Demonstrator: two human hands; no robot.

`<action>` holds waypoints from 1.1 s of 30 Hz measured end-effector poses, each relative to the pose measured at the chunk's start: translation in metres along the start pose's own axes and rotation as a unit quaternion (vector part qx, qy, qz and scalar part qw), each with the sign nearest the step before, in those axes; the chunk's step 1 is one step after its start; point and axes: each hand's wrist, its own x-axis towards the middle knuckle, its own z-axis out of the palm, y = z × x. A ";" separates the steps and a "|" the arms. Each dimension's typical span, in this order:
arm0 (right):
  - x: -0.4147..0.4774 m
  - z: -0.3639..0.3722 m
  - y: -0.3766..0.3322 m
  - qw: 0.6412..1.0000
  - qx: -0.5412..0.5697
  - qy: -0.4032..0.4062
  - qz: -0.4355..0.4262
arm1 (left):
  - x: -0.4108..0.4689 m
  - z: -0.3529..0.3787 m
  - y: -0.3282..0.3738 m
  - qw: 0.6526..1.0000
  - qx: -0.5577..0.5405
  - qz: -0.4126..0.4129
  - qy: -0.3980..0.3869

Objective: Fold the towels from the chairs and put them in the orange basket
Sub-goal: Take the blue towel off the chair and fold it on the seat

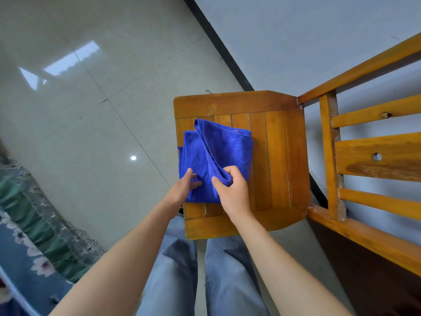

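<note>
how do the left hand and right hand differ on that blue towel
The left hand rests on the flat lower layer of the blue towel, while the right hand pinches its lifted fold. The left hand's fingers lie fairly straight; the right hand's fingers curl round the cloth edge. Both hands are bare and touch the towel near its closest edge, on the wooden chair.

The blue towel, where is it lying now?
In the head view, the blue towel lies partly folded on the left part of the wooden chair seat; the left hand rests on it and the right hand pinches its fold.
</note>
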 end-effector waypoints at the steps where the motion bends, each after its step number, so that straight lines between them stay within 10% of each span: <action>1: 0.000 0.002 0.001 1.000 -0.009 -0.017 -0.006 | 0.000 -0.001 -0.001 1.000 -0.013 -0.005 -0.003; 7: 0.002 0.007 0.029 0.941 -0.245 -0.231 0.021 | 0.001 -0.003 -0.004 0.982 -0.130 0.006 0.136; 12: -0.002 -0.016 0.041 0.908 -0.401 -0.100 -0.067 | 0.003 -0.005 -0.032 0.967 0.047 0.059 0.243; 18: 0.004 -0.038 0.076 0.777 -0.589 -0.085 -0.206 | 0.015 0.022 -0.065 0.622 0.595 0.455 0.226; 23: 0.019 -0.039 0.083 0.733 -0.635 -0.130 -0.205 | 0.026 0.022 -0.059 0.630 0.669 0.348 0.184; 33: 0.029 -0.034 0.087 0.741 -0.608 -0.067 -0.279 | 0.041 0.012 -0.060 0.584 0.665 0.417 0.208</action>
